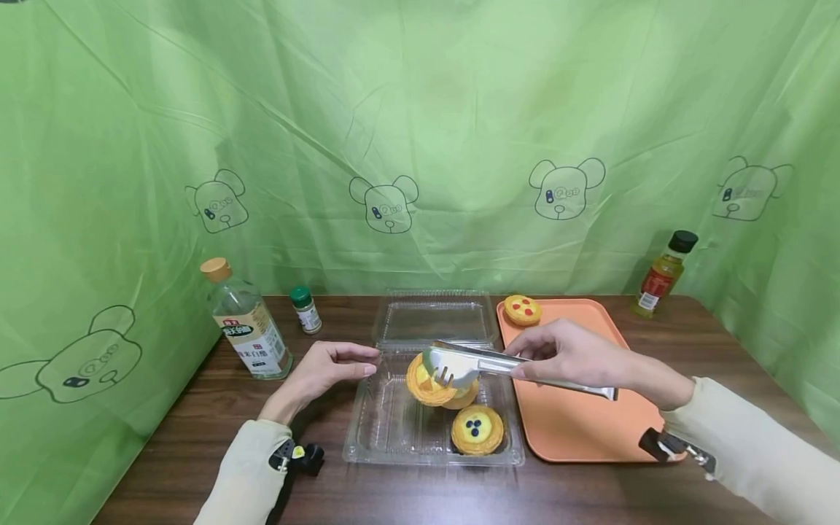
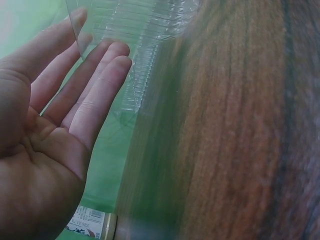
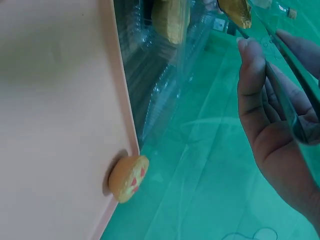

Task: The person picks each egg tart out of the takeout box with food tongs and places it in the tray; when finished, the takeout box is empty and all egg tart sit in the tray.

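Note:
My right hand (image 1: 564, 354) grips metal tongs (image 1: 502, 362) over a clear plastic clamshell box (image 1: 387, 437). Between the tong tips is an egg tart (image 1: 426, 390) with yellow filling, tilted; its golden underside shows in the right wrist view. Partly hidden behind it is another tart (image 1: 464, 397). A tart with dark blue berries (image 1: 477, 430) sits in the box's front right corner. My left hand (image 1: 328, 370) is at the box's left side, fingers nearly straight, fingertips right by the edge near the hinge. The box's lid (image 1: 436, 321) lies folded back.
Right of the box lies an orange tray (image 1: 590, 430), with a red-topped tart (image 1: 522, 310) at its back left corner. A vinegar bottle (image 1: 256, 335) and a green-capped spice jar (image 1: 305, 312) stand left. An oil bottle (image 1: 661, 277) is back right, before a green curtain (image 1: 472, 109).

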Demonstrator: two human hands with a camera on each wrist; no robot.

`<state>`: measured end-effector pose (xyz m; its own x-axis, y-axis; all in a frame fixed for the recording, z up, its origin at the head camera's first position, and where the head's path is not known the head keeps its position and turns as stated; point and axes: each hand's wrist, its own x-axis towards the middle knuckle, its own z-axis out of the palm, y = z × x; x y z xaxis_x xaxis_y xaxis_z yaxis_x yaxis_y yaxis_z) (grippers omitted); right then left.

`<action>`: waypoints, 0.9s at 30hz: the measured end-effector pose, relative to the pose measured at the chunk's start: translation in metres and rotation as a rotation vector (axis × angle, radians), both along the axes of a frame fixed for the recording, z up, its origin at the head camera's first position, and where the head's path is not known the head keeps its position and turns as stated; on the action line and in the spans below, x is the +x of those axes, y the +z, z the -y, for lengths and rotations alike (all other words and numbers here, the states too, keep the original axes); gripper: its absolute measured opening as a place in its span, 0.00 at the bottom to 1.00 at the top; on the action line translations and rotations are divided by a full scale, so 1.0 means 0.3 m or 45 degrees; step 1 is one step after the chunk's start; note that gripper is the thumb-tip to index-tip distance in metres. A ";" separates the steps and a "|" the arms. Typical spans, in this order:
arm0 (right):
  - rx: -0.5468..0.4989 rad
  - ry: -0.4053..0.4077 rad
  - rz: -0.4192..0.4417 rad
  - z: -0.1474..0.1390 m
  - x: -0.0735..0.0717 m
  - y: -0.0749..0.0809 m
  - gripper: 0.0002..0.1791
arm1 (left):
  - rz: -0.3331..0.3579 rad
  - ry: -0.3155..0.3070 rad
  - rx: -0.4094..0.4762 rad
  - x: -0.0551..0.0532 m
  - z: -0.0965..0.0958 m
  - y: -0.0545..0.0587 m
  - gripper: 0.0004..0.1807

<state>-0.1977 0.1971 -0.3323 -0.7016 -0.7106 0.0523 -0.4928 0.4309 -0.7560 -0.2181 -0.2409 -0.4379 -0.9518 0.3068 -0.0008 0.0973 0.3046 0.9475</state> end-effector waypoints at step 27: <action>0.019 -0.422 -0.024 -0.204 0.001 0.037 0.15 | -0.008 -0.014 0.015 -0.005 0.011 -0.017 0.20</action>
